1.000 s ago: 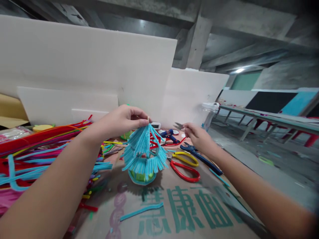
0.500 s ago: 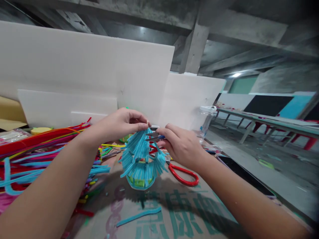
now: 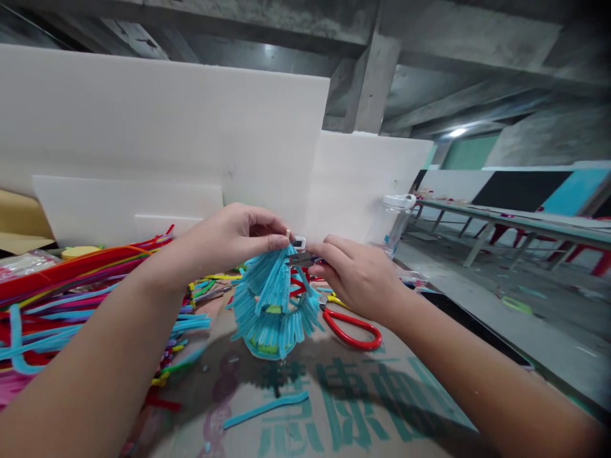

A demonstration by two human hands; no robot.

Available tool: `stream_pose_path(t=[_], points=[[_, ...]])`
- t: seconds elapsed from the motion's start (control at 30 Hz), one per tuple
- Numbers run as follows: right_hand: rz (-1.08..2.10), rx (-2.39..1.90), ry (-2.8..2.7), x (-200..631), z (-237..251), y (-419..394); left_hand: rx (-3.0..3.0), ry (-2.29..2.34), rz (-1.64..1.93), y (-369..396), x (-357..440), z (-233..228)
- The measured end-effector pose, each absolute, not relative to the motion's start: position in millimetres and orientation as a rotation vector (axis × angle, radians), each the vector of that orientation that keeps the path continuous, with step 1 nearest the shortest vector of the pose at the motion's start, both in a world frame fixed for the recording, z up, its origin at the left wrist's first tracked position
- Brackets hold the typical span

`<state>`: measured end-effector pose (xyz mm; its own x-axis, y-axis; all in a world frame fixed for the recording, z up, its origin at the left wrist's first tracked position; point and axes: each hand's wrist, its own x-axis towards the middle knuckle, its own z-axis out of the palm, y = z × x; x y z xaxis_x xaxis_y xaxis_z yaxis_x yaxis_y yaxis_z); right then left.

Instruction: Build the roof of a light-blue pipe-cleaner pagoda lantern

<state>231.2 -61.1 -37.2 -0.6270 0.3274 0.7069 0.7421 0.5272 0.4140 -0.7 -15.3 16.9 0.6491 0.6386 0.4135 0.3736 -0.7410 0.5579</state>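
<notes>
Where the right hand point(image 3: 356, 277) grips, the tool point(image 3: 300, 258) is hidden.

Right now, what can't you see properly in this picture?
All in the head view:
Small tool: grip mostly hidden by the right hand.
Blue model: tip partly covered by the left hand; back faces away.
White gadget: display too small to read.
Dark slab: partly behind the right forearm.
Red strips: cut off by the left edge.

Place: seemingly a craft workshop
Top: concrete beams point(image 3: 267, 28) are showing
Lower left: pipe cleaners point(image 3: 62, 275) are lying heaped
Right: long table point(image 3: 525, 222) is standing
</notes>
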Motion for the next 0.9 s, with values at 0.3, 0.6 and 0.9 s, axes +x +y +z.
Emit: stream_pose_path(t=[0.3, 0.6, 0.9], points=[[-0.953, -0.807, -2.201, 231.1, -38.0, -58.4, 2.46, 0.736, 0.836, -15.5, -2.2, 15.4], [-1.011, -0.78, -2.162, 230.5, -35.6, -60.2, 2.461, 0.724, 0.814, -15.0, -1.4, 15.3], [-0.939, -0.804, -2.17, 234.3, -38.2, -58.5, 2.461, 0.735, 0.825, -13.7, -2.9, 14.7]])
